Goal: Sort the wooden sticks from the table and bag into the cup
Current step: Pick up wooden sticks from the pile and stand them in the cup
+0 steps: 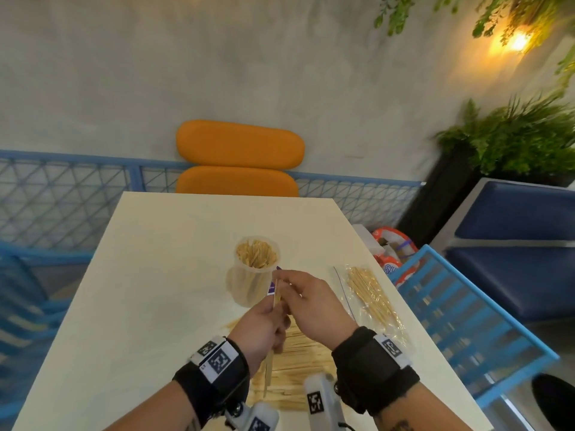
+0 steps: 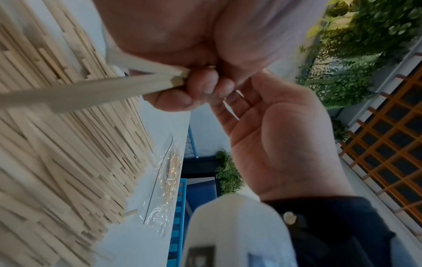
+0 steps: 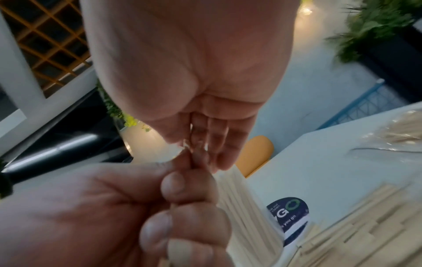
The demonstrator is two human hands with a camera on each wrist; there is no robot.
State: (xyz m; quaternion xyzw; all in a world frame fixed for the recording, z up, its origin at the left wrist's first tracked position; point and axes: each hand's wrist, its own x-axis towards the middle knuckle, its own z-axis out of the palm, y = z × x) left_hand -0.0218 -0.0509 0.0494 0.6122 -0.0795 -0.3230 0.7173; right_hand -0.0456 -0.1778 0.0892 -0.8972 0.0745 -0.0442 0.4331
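A translucent plastic cup (image 1: pixel 249 275) with a blue label (image 3: pixel 289 215) stands mid-table, packed with upright wooden sticks (image 1: pixel 256 253). Just in front of it my left hand (image 1: pixel 267 321) grips a small bundle of sticks (image 1: pixel 270 365) upright in its fist; the left wrist view shows the fingers (image 2: pixel 194 86) curled round them. My right hand (image 1: pixel 281 283) reaches over from the right, and its fingertips (image 3: pixel 200 144) pinch the bundle's top end. A wide pile of loose sticks (image 1: pixel 298 365) lies under both hands. A clear zip bag (image 1: pixel 370 297) holding thinner sticks lies to the right.
The white table (image 1: pixel 155 290) has its right edge close to the bag. A blue slatted chair (image 1: pixel 466 321) stands right of it, with a red and white bag (image 1: pixel 392 253) beyond. An orange chair back (image 1: pixel 239 160) is at the far edge.
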